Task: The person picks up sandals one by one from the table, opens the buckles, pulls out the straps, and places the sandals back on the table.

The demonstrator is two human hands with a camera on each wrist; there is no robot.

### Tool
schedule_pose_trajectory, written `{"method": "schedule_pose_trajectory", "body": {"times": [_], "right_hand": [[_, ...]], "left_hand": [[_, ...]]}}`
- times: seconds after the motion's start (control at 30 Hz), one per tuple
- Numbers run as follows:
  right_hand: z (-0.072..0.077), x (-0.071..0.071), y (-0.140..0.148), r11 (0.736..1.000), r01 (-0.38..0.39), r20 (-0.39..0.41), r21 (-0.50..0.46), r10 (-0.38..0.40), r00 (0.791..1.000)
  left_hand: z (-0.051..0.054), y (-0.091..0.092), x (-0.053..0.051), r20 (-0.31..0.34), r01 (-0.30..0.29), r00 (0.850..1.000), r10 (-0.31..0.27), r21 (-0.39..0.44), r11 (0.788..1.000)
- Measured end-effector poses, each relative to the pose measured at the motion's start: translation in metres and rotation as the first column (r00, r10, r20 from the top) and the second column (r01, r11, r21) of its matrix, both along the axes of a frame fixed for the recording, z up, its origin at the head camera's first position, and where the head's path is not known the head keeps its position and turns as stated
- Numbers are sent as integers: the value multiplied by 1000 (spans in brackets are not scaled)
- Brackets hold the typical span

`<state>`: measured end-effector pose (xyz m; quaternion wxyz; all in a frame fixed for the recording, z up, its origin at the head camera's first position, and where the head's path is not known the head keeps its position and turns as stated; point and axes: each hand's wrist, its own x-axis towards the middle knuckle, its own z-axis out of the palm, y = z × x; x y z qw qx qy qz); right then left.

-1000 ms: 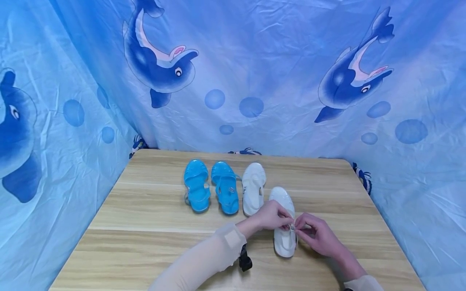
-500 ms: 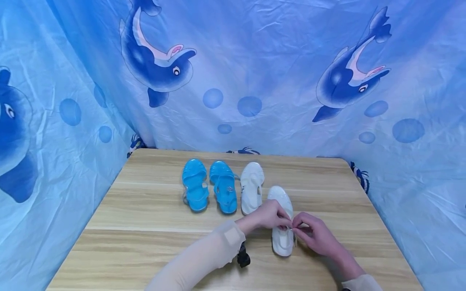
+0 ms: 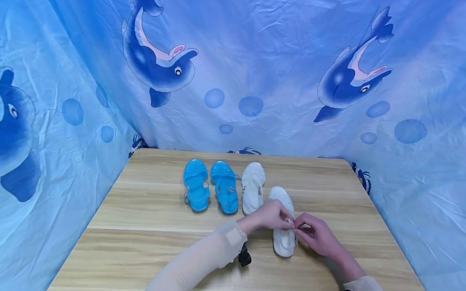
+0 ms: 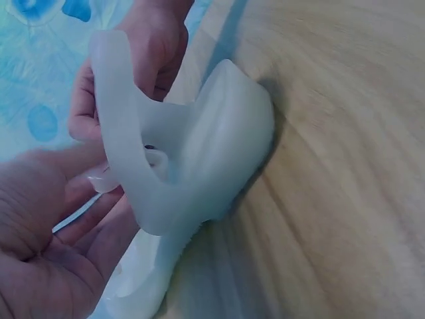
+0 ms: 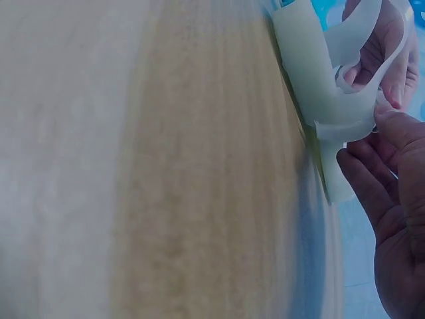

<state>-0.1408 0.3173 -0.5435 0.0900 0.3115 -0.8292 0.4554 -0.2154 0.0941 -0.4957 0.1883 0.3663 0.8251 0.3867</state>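
A white sandal lies flat on the wooden table, toe pointing away, at the right end of a row. My left hand reaches over it from the left and pinches its ankle strap near the buckle. From the right, my right hand pinches the strap's end between thumb and forefinger. Both sets of fingertips almost meet above the sandal. In the left wrist view the heel strap loops up from the sole. Fingers mostly hide the buckle, so whether it is fastened cannot be told.
Left of this sandal stands a second white sandal. Beyond it are two blue sandals, one beside the white one and another farther left. A blue dolphin-print curtain surrounds the table's back and sides.
My left fingertips have shifted slightly at the strap, closer to the right fingertips. The sandals stay in place, and my right hand holds about the same position.
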Motion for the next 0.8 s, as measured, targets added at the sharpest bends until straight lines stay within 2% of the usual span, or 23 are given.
{"method": "schedule_pose_trajectory", "body": {"times": [0.03, 0.1, 0.17, 0.33, 0.47, 0.53, 0.6, 0.7, 0.8], "right_hand": [[0, 0, 0, 1000, -1, -12, -2, 1, 1000], [1, 0, 0, 1000, -3, -20, 6, 3, 1000], [1, 0, 0, 1000, 2, 14, 21, -3, 1000], [-4, 0, 2, 998, -1, 21, 55, 0, 1000], [-5, 0, 3, 999, 5, -5, 52, -5, 1000], [-4, 0, 3, 998, 14, 3, 53, -14, 1000], [-2, 0, 2, 998, 24, 16, 55, -25, 1000], [1, 0, 2, 997, 31, 34, 64, -33, 999], [3, -1, 3, 998, 12, 39, 66, -14, 999]], "left_hand": [[1, 1, 0, -25, 2, 1000, -2, -15, 1000], [1, 1, -1, -30, 1, 1000, -2, -20, 1000], [-2, 1, -2, 20, -7, 1000, 7, -1, 1000], [-8, -2, -3, 152, -43, 988, 31, 81, 996], [-7, -3, -1, 160, -77, 985, 61, 92, 993], [-5, -1, 0, 122, -80, 990, 72, 67, 995], [-3, 1, 0, 57, -70, 996, 68, 24, 997], [1, 3, -1, -55, -37, 998, 35, -37, 999], [5, 3, -2, -111, 0, 994, -6, -60, 998]]}}
